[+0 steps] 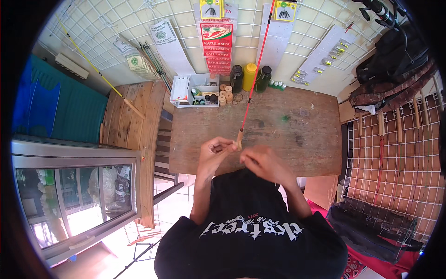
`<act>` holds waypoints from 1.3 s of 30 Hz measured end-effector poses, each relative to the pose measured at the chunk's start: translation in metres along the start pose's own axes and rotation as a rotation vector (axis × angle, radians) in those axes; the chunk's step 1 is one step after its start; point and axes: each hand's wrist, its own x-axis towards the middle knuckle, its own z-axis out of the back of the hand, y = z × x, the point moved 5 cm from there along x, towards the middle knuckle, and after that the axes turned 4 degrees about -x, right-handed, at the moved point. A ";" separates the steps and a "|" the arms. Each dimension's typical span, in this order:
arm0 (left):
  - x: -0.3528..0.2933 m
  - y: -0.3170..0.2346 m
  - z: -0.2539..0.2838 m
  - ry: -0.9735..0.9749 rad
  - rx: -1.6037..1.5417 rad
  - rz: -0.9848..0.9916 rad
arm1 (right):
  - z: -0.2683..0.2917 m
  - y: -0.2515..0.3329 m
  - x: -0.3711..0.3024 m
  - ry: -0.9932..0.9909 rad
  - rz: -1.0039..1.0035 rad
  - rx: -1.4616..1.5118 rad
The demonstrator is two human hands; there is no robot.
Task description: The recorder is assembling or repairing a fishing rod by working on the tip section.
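Note:
A thin red fishing rod (258, 65) with a short tan handle (240, 136) slants up and away over the table. At the lower end of that handle, the thumb and fingertips of my left hand (216, 149) pinch it. Just to the right, my right hand (268, 163) is curled with its fingers drawn together, close to the handle's butt but seemingly apart from it. Whatever may be between those fingers is hidden and slightly blurred.
Under my hands is a worn wooden table (209, 135). Along its back stand a white organizer (195, 100), cork pieces (225, 95), dark jars (236, 79) and a yellow bottle (249, 76). A yellow rod (97, 72) leans at left; a glass-fronted cabinet (76, 160) stands nearer.

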 end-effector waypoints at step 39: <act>0.016 0.015 0.000 -0.131 0.136 -0.165 | -0.020 -0.039 0.006 -0.431 0.121 -0.287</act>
